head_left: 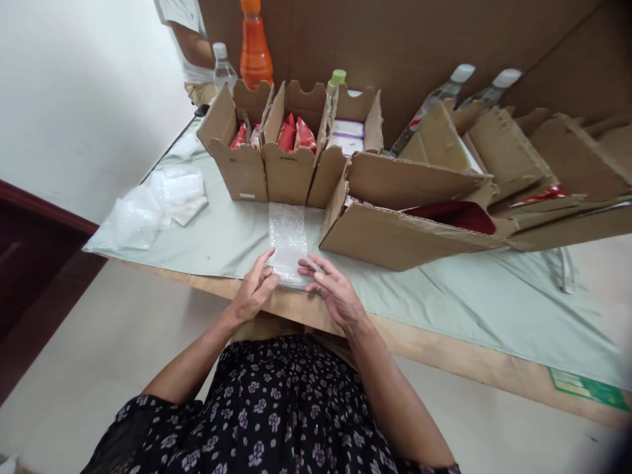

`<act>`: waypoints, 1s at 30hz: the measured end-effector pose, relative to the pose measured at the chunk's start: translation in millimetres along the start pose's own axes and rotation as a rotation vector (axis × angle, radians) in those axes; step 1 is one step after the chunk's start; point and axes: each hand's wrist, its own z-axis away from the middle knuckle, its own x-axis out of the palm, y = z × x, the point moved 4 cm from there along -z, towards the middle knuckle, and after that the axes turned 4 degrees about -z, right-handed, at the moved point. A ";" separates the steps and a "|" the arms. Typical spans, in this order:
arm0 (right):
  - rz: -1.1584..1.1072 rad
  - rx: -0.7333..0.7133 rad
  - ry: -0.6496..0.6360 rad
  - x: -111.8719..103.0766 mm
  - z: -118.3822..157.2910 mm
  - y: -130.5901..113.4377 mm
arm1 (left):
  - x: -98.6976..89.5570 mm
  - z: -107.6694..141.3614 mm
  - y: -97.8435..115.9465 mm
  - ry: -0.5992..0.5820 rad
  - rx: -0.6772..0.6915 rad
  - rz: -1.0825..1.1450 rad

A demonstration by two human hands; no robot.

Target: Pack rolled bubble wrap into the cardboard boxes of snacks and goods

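A narrow strip of clear bubble wrap lies on the pale green cloth, between my two hands at the table's front edge. My left hand is at its left edge, index finger and thumb apart. On the opposite side, my right hand has its fingers spread, the tips over the strip's right edge. A small pale sliver shows by the right fingers; what it is I cannot tell. Any contact under the fingertips is hard to make out.
Behind the strip stand cardboard boxes holding red packets and white-purple packs. A long carton is at the right. More bubble wrap lies left. Bottles, including an orange one, stand behind. A person's arm shows at the back left.
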 end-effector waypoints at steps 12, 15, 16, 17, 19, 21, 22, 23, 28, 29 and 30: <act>0.388 -0.199 -0.054 -4.1 -0.8 10.1 | 6.5 10.1 8.9 0.275 0.263 -0.730; 0.796 -0.416 -0.132 0.6 8.9 5.2 | 7.8 15.0 9.5 0.258 0.256 -0.779; 0.918 -0.468 -0.164 3.0 10.7 6.8 | 8.2 16.5 9.8 0.247 0.251 -0.792; 1.023 -0.506 -0.187 5.0 11.4 9.5 | 8.2 18.0 10.1 0.240 0.248 -0.802; 1.183 -0.553 -0.187 7.7 9.9 15.3 | 6.5 20.9 11.6 0.243 0.254 -0.814; 1.262 -0.590 -0.150 10.0 6.9 17.9 | 4.0 23.7 13.6 0.240 0.287 -0.818; 1.272 -0.602 -0.131 11.3 5.9 17.6 | 3.1 24.9 14.6 0.225 0.316 -0.812; 1.269 -0.609 -0.116 12.6 5.4 16.5 | 2.6 26.2 15.6 0.201 0.350 -0.796; 1.195 -0.521 -0.090 17.6 9.9 9.0 | -1.4 29.4 14.2 0.121 0.362 -0.582; 1.170 -0.493 -0.093 17.9 11.2 8.5 | -2.2 29.0 12.8 0.120 0.326 -0.540; 1.146 -0.471 -0.092 17.9 12.5 8.1 | -2.8 28.1 11.5 0.120 0.290 -0.510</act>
